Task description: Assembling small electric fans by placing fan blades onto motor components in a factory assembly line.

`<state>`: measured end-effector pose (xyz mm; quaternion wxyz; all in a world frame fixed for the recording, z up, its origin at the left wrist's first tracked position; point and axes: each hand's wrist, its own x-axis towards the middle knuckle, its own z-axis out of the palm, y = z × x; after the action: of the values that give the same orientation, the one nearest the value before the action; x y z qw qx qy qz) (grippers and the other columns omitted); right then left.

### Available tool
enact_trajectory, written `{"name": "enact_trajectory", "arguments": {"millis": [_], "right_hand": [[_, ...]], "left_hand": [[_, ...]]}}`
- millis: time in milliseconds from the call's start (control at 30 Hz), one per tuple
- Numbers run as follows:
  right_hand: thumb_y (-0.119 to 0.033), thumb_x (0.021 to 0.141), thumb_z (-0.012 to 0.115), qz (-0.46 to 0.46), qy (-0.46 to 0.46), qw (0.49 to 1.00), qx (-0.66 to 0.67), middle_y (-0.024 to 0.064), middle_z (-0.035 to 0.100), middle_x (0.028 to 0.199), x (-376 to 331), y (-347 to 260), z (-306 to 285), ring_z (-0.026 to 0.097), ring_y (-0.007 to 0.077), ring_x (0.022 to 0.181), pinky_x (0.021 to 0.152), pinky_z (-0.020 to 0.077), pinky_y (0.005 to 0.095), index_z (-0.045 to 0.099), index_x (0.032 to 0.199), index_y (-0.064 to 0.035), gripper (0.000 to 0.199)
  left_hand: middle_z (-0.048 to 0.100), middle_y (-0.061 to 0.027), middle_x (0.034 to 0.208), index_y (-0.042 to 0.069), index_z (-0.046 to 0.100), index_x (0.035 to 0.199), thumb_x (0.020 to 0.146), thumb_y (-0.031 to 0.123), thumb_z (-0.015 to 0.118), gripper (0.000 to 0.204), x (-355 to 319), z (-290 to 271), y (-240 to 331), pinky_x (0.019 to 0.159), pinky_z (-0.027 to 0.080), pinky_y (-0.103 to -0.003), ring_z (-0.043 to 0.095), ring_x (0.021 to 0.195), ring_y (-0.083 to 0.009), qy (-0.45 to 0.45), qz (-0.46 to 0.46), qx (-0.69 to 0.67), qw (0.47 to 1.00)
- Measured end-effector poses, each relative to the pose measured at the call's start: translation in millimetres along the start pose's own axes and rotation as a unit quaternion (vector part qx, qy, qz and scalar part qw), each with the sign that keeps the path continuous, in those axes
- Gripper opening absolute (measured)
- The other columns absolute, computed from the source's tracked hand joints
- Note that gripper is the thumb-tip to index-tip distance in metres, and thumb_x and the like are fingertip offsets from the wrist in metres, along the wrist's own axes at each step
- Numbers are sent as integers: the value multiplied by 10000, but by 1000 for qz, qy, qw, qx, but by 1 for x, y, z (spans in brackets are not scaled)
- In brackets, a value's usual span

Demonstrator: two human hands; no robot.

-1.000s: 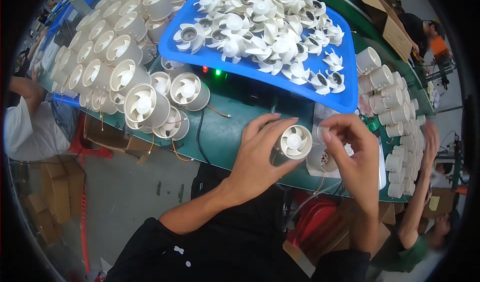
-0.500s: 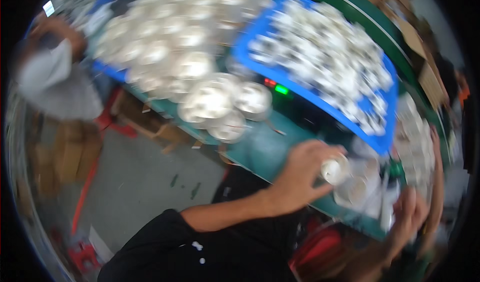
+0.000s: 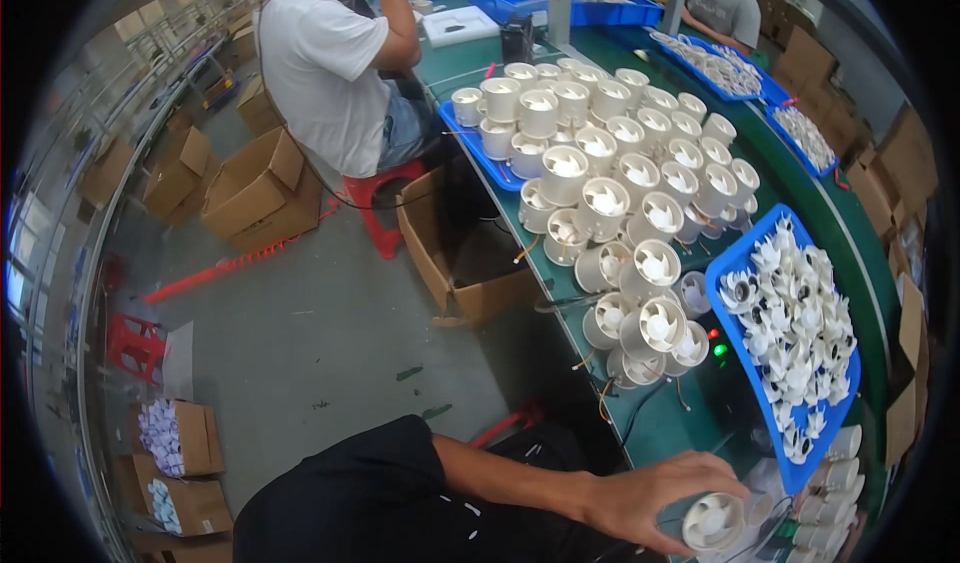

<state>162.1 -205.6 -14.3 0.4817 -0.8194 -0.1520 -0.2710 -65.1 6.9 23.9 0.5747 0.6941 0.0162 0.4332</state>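
Head view shows the left hand (image 3: 650, 498) closed round a small white fan housing (image 3: 712, 521) at the near edge of the green bench (image 3: 660, 423), fingers curled over its rim; the right hand is out of sight. Keeping that grip level and square over the bench should serve best, I judge. Stacked white housings (image 3: 620, 193) crowd the bench's left edge, a blue tray (image 3: 735, 338) of impellers lies right, brown cartons (image 3: 265, 188) on the floor.
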Motion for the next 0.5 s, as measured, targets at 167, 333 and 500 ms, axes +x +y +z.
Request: {"name": "enact_trajectory", "arguments": {"millis": [167, 333, 500], "right_hand": [[-368, 1016, 532, 63, 3, 995, -78, 129, 659, 740, 10, 24, 0, 575, 246, 661, 635, 488, 410, 716, 801, 25, 484], [-377, 1014, 526, 83, 5, 988, -129, 140, 692, 783, 22, 69, -1, 615, 257, 694, 662, 513, 422, 730, 822, 7, 475], [-340, 1012, 542, 52, -30, 993, -104, 125, 632, 699, 22, 78, 0, 545, 238, 630, 610, 473, 412, 691, 752, 8, 459]], "left_hand": [[597, -160, 1268, 50, 429, 1376, 716, 173, 882, 810, -14, -122, 66, 1041, 429, -454, 556, 1221, -287, 137, -14, 39, 990], [618, -62, 1218, 90, 577, 1261, 707, 313, 883, 671, 31, -263, 115, 948, 474, -351, 585, 1135, -178, 318, -5, 297, 900], [687, -181, 1099, -30, 614, 1175, 718, 381, 848, 658, 133, -405, 131, 866, 543, -365, 689, 989, -267, 341, 24, 498, 797]]}}
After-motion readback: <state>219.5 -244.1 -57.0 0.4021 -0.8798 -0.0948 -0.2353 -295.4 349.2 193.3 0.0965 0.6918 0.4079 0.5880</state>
